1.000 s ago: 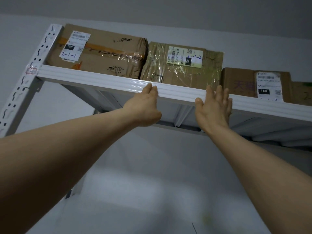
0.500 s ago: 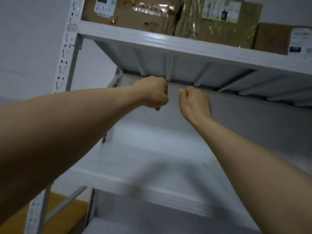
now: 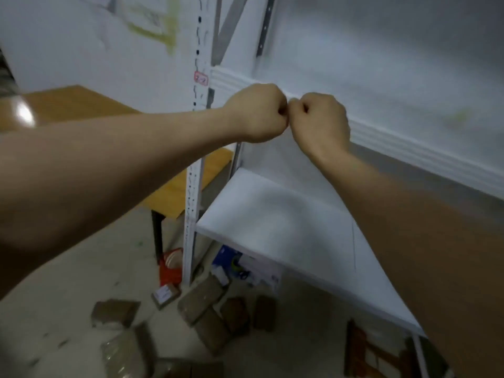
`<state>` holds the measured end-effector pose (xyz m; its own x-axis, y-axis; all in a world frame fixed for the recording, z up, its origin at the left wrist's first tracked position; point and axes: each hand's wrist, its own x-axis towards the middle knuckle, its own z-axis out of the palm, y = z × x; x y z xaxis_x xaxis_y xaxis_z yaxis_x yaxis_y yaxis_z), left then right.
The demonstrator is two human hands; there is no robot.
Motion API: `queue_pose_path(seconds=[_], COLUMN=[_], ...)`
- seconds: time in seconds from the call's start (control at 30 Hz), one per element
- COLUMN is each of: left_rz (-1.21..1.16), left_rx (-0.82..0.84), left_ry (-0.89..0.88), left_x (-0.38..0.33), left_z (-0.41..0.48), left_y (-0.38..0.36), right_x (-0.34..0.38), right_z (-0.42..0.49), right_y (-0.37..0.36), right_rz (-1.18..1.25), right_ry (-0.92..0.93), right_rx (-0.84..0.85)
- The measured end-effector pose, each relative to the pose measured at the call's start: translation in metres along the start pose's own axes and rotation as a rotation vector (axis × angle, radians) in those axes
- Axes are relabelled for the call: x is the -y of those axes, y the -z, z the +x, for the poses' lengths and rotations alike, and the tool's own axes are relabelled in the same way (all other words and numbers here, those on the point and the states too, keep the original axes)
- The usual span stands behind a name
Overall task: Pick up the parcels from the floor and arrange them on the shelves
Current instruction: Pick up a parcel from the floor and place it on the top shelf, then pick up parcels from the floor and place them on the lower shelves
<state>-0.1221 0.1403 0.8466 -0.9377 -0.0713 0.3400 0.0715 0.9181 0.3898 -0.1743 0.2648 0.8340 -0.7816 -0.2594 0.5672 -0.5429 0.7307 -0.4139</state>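
- Overhead, from the head camera, the left hand (image 3: 256, 113) is clenched into a fist with the fingers curled under, and it holds nothing.
- Likewise the right hand (image 3: 320, 121) is balled up tight and has nothing in it; its knuckles touch those of the left hand.
- Both fists sit in front of the ribbed front edge of the upper shelf (image 3: 409, 151), near its left corner, just beside the slotted upright (image 3: 195, 186).
- Below them the lower shelf (image 3: 272, 214) shows its white top, its left front corner meeting the same upright.
- Well below the hands and apart from them, the parcels (image 3: 203, 298) lie scattered on the floor (image 3: 54, 309) in front of the foot of the upright; all are blurred.
- Among them, a small labelled parcel (image 3: 165, 294) lies nearest the upright's foot, a flat brown one (image 3: 114, 313) lies further left, and a plastic-wrapped one (image 3: 122, 353) lies at the bottom edge of the view.
- A red box (image 3: 170, 268) stands against the upright's foot, and a blue and white box (image 3: 245, 268) lies under the lower shelf's front edge.
- A wooden table (image 3: 81, 105) stands left of the shelves.
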Motion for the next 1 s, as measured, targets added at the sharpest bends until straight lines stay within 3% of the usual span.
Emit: queue_pose_path(seconds=[0.23, 0.43, 0.53, 0.77, 1.0], left_rz=[-0.114, -0.265, -0.299, -0.537, -0.614], left_rx=[0.373, 0.521, 0.593, 0.728, 0.788], left_ry=[0.31, 0.71, 0.842, 1.195, 1.32], left_x=[0.113, 0.188, 0.21, 0.238, 0.27], left_z=[-0.083, -0.14, -0.173, -0.25, -0.3], left_y=[-0.105, -0.199, -0.248, -0.359, -0.481], right_x=[-0.024, -0.076, -0.109, -0.172, -0.224], right_z=[-0.108, -0.182, -0.219, -0.317, -0.399], right_y=[-0.127, -0.216, -0.26, -0.354, -0.443], right_rz=[0.051, 0.151, 0.183, 0.187, 0.135], right_ry=[-0.099, -0.313, -0.467, -0.883, -0.891], right_rx=[0.483, 1.055, 1.258, 1.345, 1.39])
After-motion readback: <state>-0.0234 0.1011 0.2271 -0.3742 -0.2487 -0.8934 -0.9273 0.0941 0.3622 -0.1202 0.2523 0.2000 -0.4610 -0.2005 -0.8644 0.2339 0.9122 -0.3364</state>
